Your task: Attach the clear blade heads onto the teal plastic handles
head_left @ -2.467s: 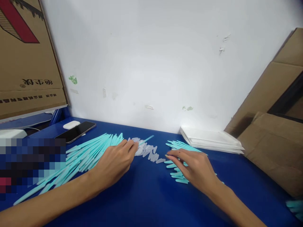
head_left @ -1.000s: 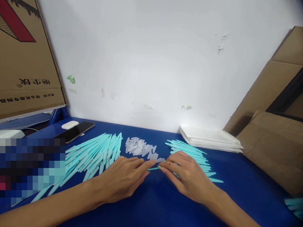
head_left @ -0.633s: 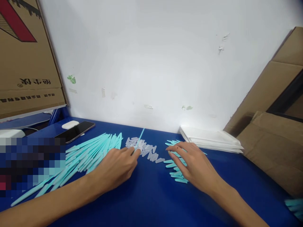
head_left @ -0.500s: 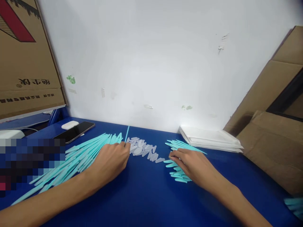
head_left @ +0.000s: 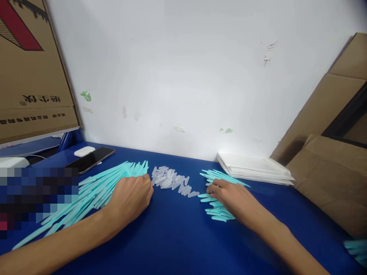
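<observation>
My left hand [head_left: 132, 196] is curled, its knuckles up, at the right end of a fanned pile of turquoise sticks [head_left: 100, 187]; its fingertips and anything in them are hidden. In the middle of the blue table lies a scatter of small translucent pale pieces [head_left: 169, 178]. My right hand [head_left: 225, 193] rests over a second turquoise pile [head_left: 219, 211], fingers bent together at the sticks' left ends. Whether those fingers pinch a stick is too small to tell.
A black phone [head_left: 93, 159] and a white case [head_left: 84, 151] lie at the back left. White flat sheets [head_left: 255, 168] are stacked by the wall. Cardboard boxes stand left [head_left: 37, 76] and right [head_left: 329, 183]. More turquoise pieces [head_left: 357, 250] show at the right edge.
The thin turquoise stick that stood up from my left hand is out of sight. That hand has moved slightly left. My right hand's fingers have shifted a little to the right.
</observation>
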